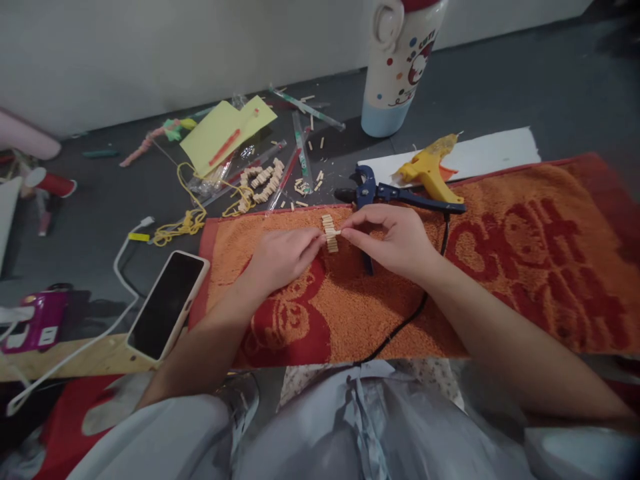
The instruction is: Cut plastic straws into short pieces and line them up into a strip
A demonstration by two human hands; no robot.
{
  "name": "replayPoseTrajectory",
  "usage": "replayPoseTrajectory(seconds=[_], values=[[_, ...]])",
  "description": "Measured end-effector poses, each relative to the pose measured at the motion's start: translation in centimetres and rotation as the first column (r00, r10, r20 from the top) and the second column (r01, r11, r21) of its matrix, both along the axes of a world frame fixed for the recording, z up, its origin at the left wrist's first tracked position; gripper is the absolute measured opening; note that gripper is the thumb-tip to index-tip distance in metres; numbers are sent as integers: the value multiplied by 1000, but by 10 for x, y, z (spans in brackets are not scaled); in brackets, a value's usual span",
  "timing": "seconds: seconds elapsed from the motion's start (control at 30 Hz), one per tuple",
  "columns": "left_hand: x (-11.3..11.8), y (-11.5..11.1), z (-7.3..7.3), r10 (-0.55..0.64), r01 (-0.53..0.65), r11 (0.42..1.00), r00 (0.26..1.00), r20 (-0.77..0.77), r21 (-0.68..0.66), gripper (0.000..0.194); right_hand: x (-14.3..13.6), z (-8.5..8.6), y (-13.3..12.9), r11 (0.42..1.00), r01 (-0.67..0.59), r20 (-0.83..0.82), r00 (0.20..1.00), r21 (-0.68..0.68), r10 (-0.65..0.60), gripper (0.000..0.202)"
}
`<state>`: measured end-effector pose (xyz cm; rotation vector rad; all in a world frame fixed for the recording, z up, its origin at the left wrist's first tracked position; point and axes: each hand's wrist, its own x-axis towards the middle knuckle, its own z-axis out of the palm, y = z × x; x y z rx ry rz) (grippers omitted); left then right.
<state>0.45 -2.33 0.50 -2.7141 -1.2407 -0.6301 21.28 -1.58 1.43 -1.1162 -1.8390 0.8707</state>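
A short row of small pale wooden sticks (329, 233), set side by side, lies on the orange and red towel (380, 313). My left hand (290, 255) rests on the towel with its fingers closed, the tips touching the left side of the row. From the right, my right hand (393, 241) pinches a small pale stick (337, 233) between thumb and index finger, at the row's right side. Dark blue cutting pliers (367, 187) lie just behind my right hand, partly hidden by it. Beyond them rests a yellow glue gun (431, 167) with a black cord.
Behind the towel are a beaded stick chain (263, 181), yellow cord (187, 223), loose stick pieces, plastic tubes and yellow paper (225, 133). A tall bottle (395, 73) stands at the back. On the left lie a phone (167, 303), white cable and purple box (40, 320).
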Motion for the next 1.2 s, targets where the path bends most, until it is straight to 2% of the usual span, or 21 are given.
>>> replayPoseTrajectory(seconds=[0.1, 0.2, 0.67, 0.97, 1.2], values=[[-1, 0, 0, 1, 0, 998, 1000, -15, 62, 26, 0, 0, 0, 996, -5, -14, 1000, -88, 4, 11], [-1, -1, 0, -2, 5, 998, 1000, -30, 70, 26, -1, 1, 0, 992, -28, -31, 999, -121, 25, 11], [1, -2, 4, -58, 59, 990, 998, -14, 131, 21, -2, 1, -1, 999, -38, 76, 996, 19, 36, 9], [0, -2, 1, -68, 66, 994, 997, 21, 90, 27, -4, -1, -2, 969, -125, -125, 987, -214, 100, 6], [1, -3, 1, -60, 55, 997, 995, 78, 60, 28, -6, 1, 2, 931, -142, -280, 959, -338, 44, 9]])
